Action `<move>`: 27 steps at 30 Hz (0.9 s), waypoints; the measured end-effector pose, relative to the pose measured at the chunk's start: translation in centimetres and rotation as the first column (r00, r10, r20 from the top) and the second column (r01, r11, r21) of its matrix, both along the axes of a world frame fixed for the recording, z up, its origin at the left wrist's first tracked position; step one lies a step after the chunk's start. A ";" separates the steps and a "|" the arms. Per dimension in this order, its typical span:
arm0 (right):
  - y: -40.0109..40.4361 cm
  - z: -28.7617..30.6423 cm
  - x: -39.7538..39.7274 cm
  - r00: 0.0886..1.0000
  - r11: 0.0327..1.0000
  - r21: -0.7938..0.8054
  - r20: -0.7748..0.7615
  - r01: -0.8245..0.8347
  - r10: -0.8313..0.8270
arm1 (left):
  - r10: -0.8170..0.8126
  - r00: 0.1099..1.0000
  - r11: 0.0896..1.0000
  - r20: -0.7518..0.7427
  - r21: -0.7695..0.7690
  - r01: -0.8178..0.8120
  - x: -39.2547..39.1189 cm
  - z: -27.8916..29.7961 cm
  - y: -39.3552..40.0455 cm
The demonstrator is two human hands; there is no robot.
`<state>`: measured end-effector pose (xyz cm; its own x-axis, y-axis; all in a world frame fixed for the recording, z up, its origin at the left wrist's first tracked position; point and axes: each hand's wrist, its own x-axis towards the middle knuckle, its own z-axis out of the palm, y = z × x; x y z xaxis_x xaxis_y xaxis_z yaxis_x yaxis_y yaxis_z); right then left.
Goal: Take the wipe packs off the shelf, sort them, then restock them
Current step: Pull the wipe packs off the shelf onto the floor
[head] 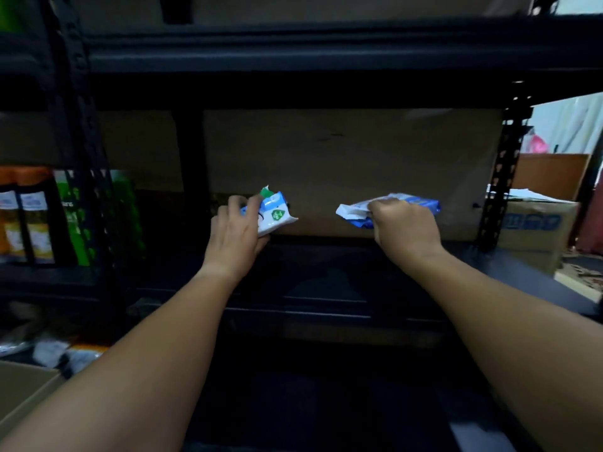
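Dark shelf (326, 256): two hands, seemingly one wipe pack each.

Two bare forearms (no sleeves, rings or watch).

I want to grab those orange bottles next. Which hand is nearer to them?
Left. The left hand, gripping a green-marked wipe pack, is just right of the orange bottles; the right hand is far across the shelf.

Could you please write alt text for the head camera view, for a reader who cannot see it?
A person's left hand grips a white-and-green wipe pack and the right hand grips a blue one, both over a dark shelf. Bottles stand at left.
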<state>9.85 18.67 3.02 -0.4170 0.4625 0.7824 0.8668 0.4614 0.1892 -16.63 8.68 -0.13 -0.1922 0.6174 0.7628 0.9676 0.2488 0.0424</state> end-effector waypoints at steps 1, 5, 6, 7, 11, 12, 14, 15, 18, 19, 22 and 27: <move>-1.2 0.4 0.6 1.000 1.000 0.012 -0.021 -0.003 0.003 | -0.026 1.000 0.999 0.014 0.030 0.026 1.2 0.4 -1.0; -4.3 0.1 2.8 0.991 0.999 0.051 -0.131 -0.013 0.020 | -0.232 0.959 0.966 0.163 0.152 0.208 5.5 0.3 -4.1; -5.2 -0.7 3.4 0.987 0.998 0.054 -0.160 -0.021 0.029 | -0.277 0.942 0.955 0.190 0.164 0.248 6.7 -0.3 -5.0; -6.4 -1.5 4.0 0.981 0.998 0.053 -0.192 -0.033 0.043 | -0.313 0.925 0.945 0.214 0.171 0.280 7.8 -1.2 -6.0; -11.5 -6.0 5.6 0.953 0.994 0.068 -0.287 -0.081 0.097 | -0.407 0.868 0.912 0.284 0.173 0.371 12.1 -6.4 -9.5; -12.7 -7.2 6.0 0.949 0.993 0.075 -0.297 -0.091 0.109 | -0.423 0.857 0.906 0.295 0.170 0.388 13.0 -7.9 -10.3; -15.2 -10.1 7.0 0.950 0.994 0.062 -0.295 -0.090 0.104 | -0.432 0.839 0.902 0.330 0.137 0.410 14.8 -11.4 -12.0; -16.1 -11.4 7.5 0.951 0.995 0.047 -0.292 -0.089 0.099 | -0.431 0.831 0.901 0.351 0.120 0.416 15.4 -13.0 -12.6; -18.7 -16.3 9.0 0.967 0.996 -0.055 -0.251 -0.067 0.051 | -0.422 0.804 0.897 0.418 0.061 0.439 17.5 -18.5 -14.8; -19.2 -17.9 9.4 0.974 0.993 -0.104 -0.225 -0.059 0.034 | -0.411 0.795 0.896 0.446 0.038 0.443 18.1 -20.3 -15.3; -20.2 -22.7 10.8 0.987 0.953 -0.304 -0.154 -0.006 -0.043 | -0.372 0.771 0.886 0.517 -0.050 0.461 19.8 -25.7 -16.1; -21.7 -28.3 13.4 0.977 0.863 -0.493 -0.101 0.113 -0.186 | -0.273 0.751 0.843 0.601 -0.227 0.488 22.6 -32.6 -16.9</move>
